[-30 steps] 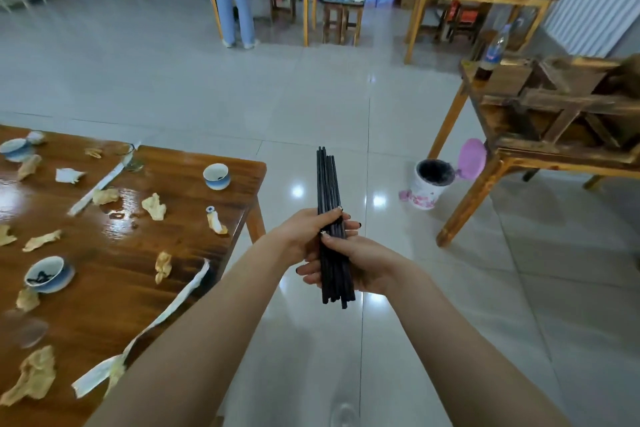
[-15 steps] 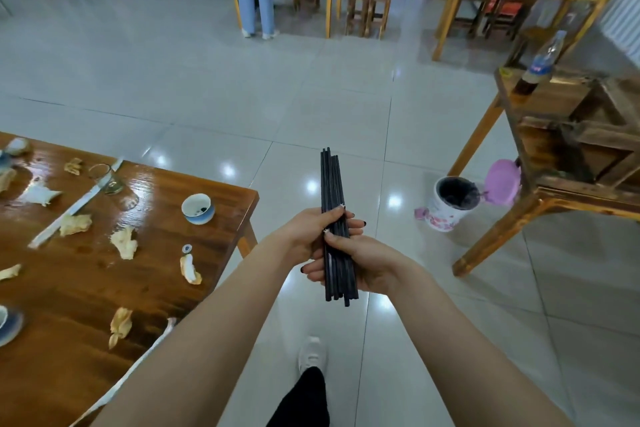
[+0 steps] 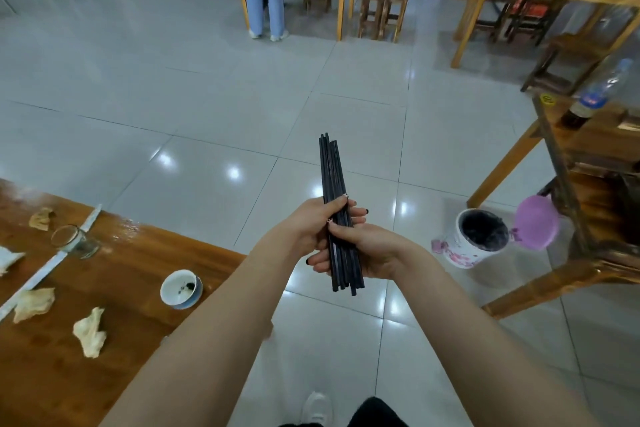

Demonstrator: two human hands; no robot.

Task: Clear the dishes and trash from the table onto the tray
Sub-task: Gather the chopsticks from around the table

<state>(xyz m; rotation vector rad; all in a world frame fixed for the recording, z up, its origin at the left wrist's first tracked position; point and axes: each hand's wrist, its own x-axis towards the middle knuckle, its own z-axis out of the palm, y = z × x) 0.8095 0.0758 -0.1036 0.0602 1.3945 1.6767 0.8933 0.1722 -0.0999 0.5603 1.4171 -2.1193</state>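
Both hands clasp the bundle of black chopsticks over the floor, just off the wooden table: left hand wrapped round its middle, right hand gripping lower. Better to square the uneven ends and grip snugly so none slips. I see no tray.

Black chopsticks are seen above pale grey floor tiles. The worktop is finished in glossy brown wood. The cup is coloured white and blue, and the bin white with pink flowers.
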